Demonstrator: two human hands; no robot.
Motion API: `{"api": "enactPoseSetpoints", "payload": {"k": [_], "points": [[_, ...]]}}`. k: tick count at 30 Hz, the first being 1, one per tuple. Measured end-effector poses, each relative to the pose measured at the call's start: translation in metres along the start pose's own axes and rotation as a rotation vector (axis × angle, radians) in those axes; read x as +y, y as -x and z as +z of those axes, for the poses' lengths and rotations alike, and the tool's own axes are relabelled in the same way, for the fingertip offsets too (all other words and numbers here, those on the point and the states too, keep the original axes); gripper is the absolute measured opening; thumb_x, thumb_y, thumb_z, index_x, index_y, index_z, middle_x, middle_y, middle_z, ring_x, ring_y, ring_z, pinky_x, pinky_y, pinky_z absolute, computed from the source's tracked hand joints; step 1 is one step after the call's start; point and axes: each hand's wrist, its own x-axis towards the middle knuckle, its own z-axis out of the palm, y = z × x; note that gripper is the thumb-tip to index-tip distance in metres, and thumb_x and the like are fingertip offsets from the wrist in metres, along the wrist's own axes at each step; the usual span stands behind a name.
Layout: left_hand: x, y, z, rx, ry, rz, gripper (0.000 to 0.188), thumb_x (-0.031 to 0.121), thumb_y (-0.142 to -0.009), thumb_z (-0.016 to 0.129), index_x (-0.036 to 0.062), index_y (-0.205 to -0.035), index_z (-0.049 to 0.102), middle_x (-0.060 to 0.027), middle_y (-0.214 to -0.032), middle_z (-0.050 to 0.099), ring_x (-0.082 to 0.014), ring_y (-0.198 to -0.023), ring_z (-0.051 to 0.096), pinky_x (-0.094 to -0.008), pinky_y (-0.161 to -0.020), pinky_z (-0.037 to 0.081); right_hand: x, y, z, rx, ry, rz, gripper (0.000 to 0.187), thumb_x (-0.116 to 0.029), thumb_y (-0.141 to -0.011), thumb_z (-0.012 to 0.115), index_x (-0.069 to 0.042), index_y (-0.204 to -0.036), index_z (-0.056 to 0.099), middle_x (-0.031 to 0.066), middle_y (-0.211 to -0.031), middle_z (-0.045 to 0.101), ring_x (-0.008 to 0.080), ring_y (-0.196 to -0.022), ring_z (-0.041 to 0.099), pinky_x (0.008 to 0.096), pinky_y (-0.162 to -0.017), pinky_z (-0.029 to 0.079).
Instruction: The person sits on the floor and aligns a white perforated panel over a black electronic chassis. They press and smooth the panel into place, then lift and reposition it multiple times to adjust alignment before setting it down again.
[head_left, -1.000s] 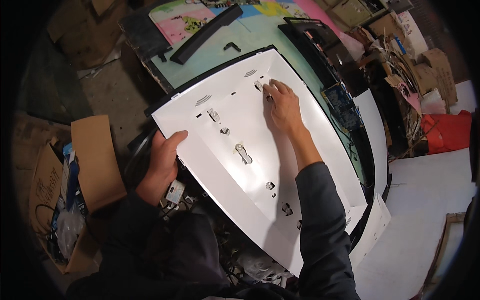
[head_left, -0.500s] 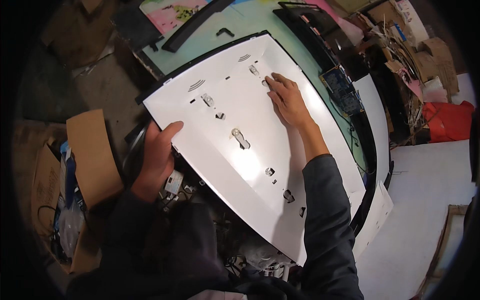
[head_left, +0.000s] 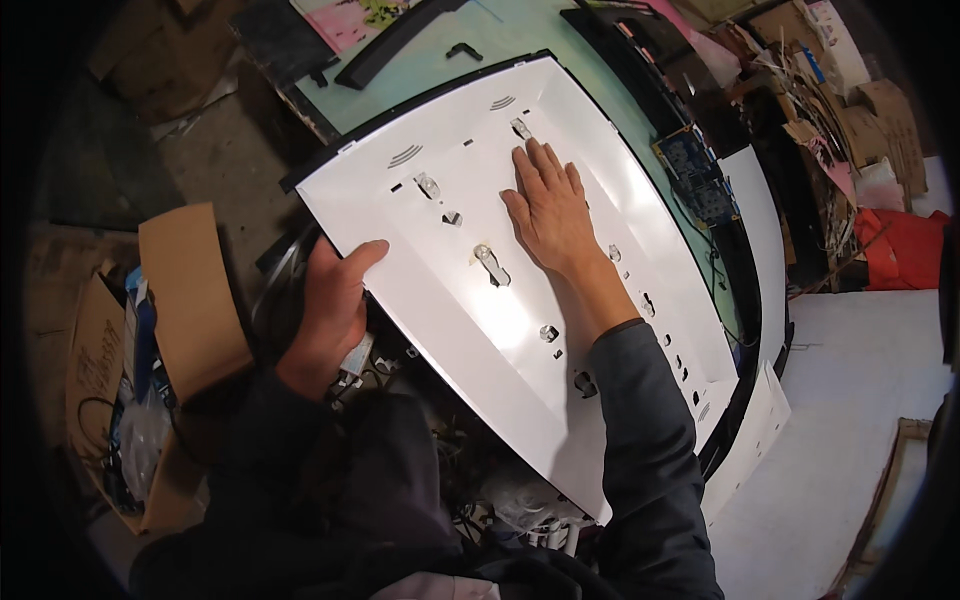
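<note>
The white panel, dished and black-backed, is lying slantwise across the middle of the scene, its far end covering part of the green tabletop. The left hand is gripping the panel's left edge near the far left corner: the thumb is lying over the white rim, while the fingers are hidden below it. The right hand is holding nothing that is showing; it is opening wide, palm down, fingers slightly spread, over the far right part of the panel's inner face, fingertips just beside a clear clip. Whether the palm is pressing on the surface, I cannot tell.

Beyond the far edge, a strip of tabletop is leaving some room before a small black bracket and a long black bar. Room is tighter on the right, where the long edge is running just beside a circuit board and a dark frame. The left edge is passing above cables and the person's lap; farther left, a cardboard box is standing apart from the hand. The right sleeve is crossing the near right end, hiding part of that edge.
</note>
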Motion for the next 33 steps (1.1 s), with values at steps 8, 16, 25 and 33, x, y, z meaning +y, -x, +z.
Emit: {"api": "enactPoseSetpoints", "payload": {"k": [8,16,25,33], "points": [[-0.001,0.0,0.0,0.003,0.009,0.027,0.046,-0.002,-0.088,0.06,-0.005,-0.133,0.052,-0.015,-0.125,0.063,-0.0237,-0.115,0.063,-0.0349,-0.099,0.049,-0.012,0.005,-0.009,-0.007,-0.037,-0.176,0.062,-0.035,-0.099,0.056,-0.001,-0.15,0.044,0.0194,-0.158,0.04,0.0369,-0.149,0.032,0.0516,-0.123,0.022],[0.0,-0.001,0.0,-0.033,0.011,0.03,0.046,-0.002,-0.088,0.059,-0.0065,-0.134,0.051,-0.0165,-0.125,0.064,-0.0244,-0.115,0.063,-0.0356,-0.1,0.049,-0.017,0.008,-0.013,0.007,-0.296,-0.173,0.066,-0.035,-0.089,0.072,0.002,-0.141,0.054,0.023,-0.151,0.047,0.0409,-0.141,0.041,0.0473,-0.117,0.033],[-0.001,-0.001,-0.002,-0.021,0.003,0.026,0.045,-0.002,-0.088,0.06,-0.0076,-0.132,0.051,-0.0177,-0.123,0.064,-0.0253,-0.114,0.064,-0.0361,-0.099,0.05,-0.014,0.009,-0.02,-0.078,-0.492,-0.081,0.072,-0.035,-0.072,0.076,0.0,-0.133,0.064,0.025,-0.149,0.049,0.0416,-0.142,0.042,0.0492,-0.117,0.032],[-0.001,-0.003,-0.002,-0.015,-0.055,0.014,0.046,-0.001,-0.088,0.06,-0.006,-0.132,0.05,-0.0165,-0.123,0.063,-0.0248,-0.113,0.064,-0.0358,-0.097,0.051,-0.02,-0.002,-0.027,-0.049,-0.351,-0.084,0.072,-0.048,-0.065,0.088,-0.004,-0.12,0.071,0.0188,-0.14,0.058,0.0378,-0.131,0.051,0.0477,-0.104,0.043]]}}
